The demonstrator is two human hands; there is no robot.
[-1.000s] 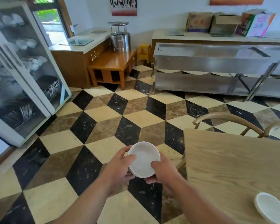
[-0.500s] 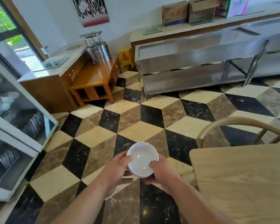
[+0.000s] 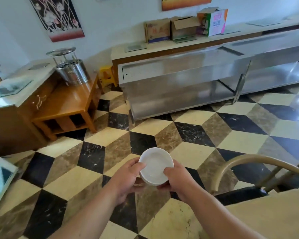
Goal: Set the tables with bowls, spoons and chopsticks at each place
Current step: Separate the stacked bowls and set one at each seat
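Chair [image 3: 259, 160], seemingly, just beyond table [image 3: 274, 216].

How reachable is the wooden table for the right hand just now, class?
Probably yes: the table lies close beside the right hand, with only open air between them, though that hand grips the bowl.

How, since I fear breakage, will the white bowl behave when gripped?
The white bowl looks glossy, so probably slippery; the left hand and right hand both pinch its rim. It seems rigid, perhaps ceramic, so likely to crack if dropped on the tiled floor.
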